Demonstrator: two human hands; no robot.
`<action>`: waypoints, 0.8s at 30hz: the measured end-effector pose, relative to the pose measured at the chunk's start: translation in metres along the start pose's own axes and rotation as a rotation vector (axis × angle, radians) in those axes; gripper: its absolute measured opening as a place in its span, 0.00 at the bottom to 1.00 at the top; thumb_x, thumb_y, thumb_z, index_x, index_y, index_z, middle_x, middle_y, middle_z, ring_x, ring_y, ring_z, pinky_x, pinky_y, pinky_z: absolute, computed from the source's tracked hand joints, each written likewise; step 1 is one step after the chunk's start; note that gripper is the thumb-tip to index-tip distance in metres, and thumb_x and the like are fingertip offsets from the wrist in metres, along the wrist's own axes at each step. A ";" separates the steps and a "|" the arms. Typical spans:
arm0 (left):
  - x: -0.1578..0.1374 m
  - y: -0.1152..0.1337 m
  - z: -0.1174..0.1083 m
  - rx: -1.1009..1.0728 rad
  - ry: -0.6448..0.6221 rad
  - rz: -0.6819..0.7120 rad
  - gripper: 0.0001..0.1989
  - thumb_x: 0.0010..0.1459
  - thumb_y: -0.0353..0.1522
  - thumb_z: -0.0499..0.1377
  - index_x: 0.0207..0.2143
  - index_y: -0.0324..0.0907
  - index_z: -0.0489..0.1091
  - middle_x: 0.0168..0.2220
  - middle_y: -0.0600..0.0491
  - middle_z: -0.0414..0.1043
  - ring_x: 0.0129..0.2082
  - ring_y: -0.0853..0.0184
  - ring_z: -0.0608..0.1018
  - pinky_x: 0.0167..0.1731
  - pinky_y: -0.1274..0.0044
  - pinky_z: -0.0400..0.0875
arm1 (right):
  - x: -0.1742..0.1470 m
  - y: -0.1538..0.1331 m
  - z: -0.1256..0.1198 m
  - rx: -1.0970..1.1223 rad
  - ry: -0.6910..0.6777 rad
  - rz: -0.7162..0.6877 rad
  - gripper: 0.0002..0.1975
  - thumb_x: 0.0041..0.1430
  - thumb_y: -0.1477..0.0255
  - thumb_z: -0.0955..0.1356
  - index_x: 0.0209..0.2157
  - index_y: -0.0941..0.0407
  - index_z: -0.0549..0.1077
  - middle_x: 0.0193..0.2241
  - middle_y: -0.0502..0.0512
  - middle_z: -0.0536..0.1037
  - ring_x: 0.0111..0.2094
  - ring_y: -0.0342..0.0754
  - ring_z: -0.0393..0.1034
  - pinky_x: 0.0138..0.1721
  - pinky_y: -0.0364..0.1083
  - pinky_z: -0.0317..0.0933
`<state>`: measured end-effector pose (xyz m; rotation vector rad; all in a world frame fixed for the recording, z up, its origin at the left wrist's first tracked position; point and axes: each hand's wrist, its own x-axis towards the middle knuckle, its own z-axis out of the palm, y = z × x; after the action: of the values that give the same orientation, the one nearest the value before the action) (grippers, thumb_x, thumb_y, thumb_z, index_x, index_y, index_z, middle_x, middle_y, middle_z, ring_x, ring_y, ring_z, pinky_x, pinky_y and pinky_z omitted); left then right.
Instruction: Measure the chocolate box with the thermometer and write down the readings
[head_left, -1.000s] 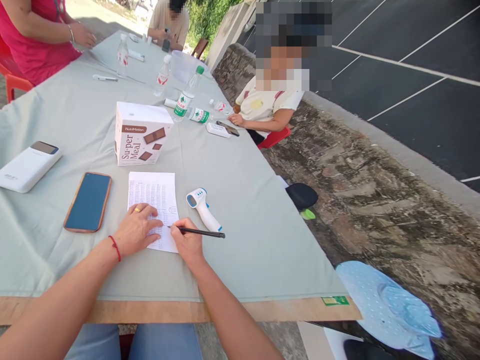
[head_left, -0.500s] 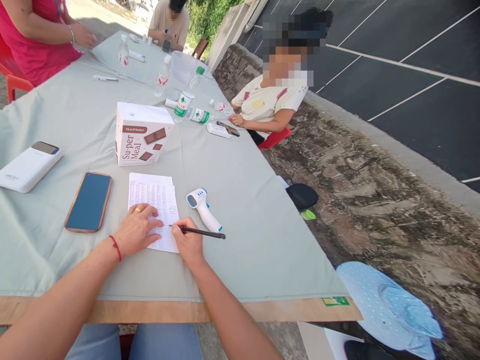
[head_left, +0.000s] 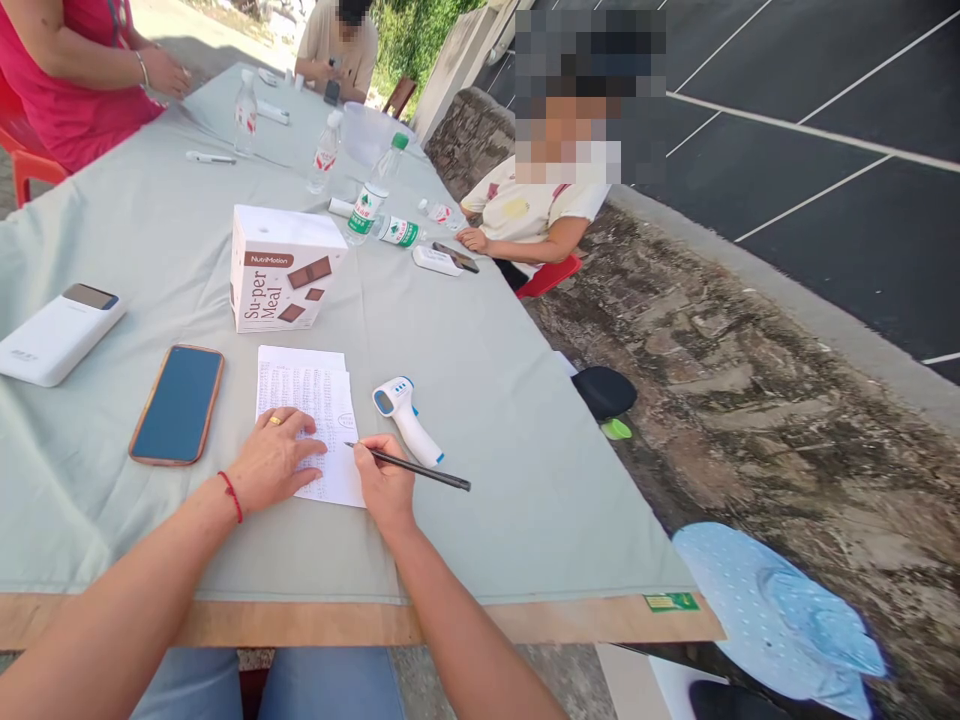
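Observation:
Sheets of white paper covered in rows of small handwriting lie on the cloth-covered table in front of me. Spread over their left part, my left hand rests flat with a ring and a red wrist string. My right hand pinches a black pen, its tip over the right side of the top sheet; whether it touches the paper I cannot tell. Just beyond that hand lies a white and blue infrared thermometer. To the left is a smartphone in a brown case.
A white power bank lies far left. Behind the paper stands a NutriMotion box, with a green-capped water bottle and other bottles further back. Several people sit round the table. A light blue hat hangs beyond the right corner.
My right hand has shifted slightly right with the pen, whose tip now sits a little further right and higher. My left hand has stayed in place.

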<state>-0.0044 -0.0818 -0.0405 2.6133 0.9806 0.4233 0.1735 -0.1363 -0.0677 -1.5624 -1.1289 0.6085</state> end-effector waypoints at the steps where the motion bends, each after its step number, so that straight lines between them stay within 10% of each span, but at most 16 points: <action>1: 0.000 0.000 0.000 0.000 -0.001 -0.002 0.11 0.56 0.35 0.62 0.42 0.47 0.76 0.47 0.48 0.69 0.48 0.56 0.68 0.51 0.61 0.63 | 0.000 0.000 0.000 -0.003 0.017 -0.018 0.08 0.54 0.65 0.65 0.28 0.54 0.68 0.24 0.48 0.71 0.25 0.44 0.64 0.29 0.44 0.62; 15: -0.002 -0.005 -0.001 -0.195 0.058 -0.105 0.17 0.55 0.35 0.61 0.48 0.41 0.71 0.49 0.44 0.67 0.49 0.56 0.70 0.52 0.60 0.65 | 0.022 0.032 -0.006 -0.448 -0.082 -0.571 0.23 0.63 0.79 0.54 0.55 0.56 0.69 0.45 0.63 0.74 0.48 0.53 0.68 0.49 0.55 0.65; 24: 0.048 -0.068 -0.068 -0.597 0.660 -0.654 0.47 0.38 0.38 0.71 0.58 0.42 0.52 0.57 0.39 0.57 0.62 0.48 0.59 0.57 0.56 0.60 | 0.044 0.038 -0.035 -0.680 0.239 -0.332 0.22 0.58 0.65 0.64 0.53 0.56 0.69 0.50 0.66 0.71 0.50 0.61 0.65 0.48 0.58 0.58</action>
<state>-0.0348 0.0119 0.0024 1.5155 1.5251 1.2031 0.2352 -0.1122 -0.0855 -1.8818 -1.4498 -0.2144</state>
